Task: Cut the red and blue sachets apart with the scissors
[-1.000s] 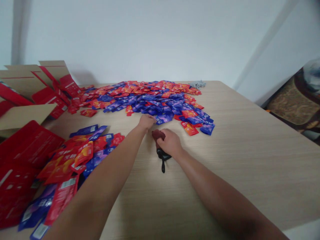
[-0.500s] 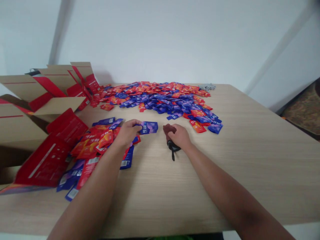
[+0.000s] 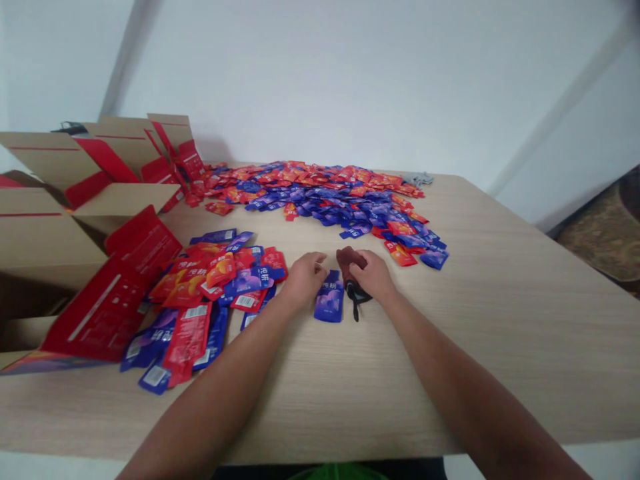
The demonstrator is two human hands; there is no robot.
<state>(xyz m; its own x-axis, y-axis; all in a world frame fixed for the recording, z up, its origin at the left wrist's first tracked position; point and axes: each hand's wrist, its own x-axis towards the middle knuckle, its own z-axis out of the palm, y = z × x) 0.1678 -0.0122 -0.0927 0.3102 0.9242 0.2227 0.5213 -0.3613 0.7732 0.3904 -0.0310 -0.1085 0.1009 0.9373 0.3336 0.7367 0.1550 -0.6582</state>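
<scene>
My left hand (image 3: pixel 306 280) is over the table with its index finger and thumb apart. Close beside its fingertips, a purple pouch (image 3: pixel 329 301) with pale printing lies upright on the wood, its narrow top pointing away from me. Fingers of my right hand (image 3: pixel 373 275) are closed round a brown-and-black object (image 3: pixel 350 260) with a short black strap; its exact kind does not show. To the left of my left hand spreads a loose heap of red pouches (image 3: pixel 187 333) and purple ones, one purple pouch (image 3: pixel 253 280) resting on top.
Red-and-tan cardboard boxes (image 3: pixel 120 213) with raised flaps stand along the left side. A long heap of purple and red pouches (image 3: pixel 320 200) runs along the wall at the back, with a grey crumpled item (image 3: pixel 419 179) at its right end. Pale wood tabletop (image 3: pixel 500 300) extends right.
My left hand has moved right and let go of the purple pouch it held. A purple pouch now lies between my hands, and one shows on top of the left heap. The right hand keeps its hold.
</scene>
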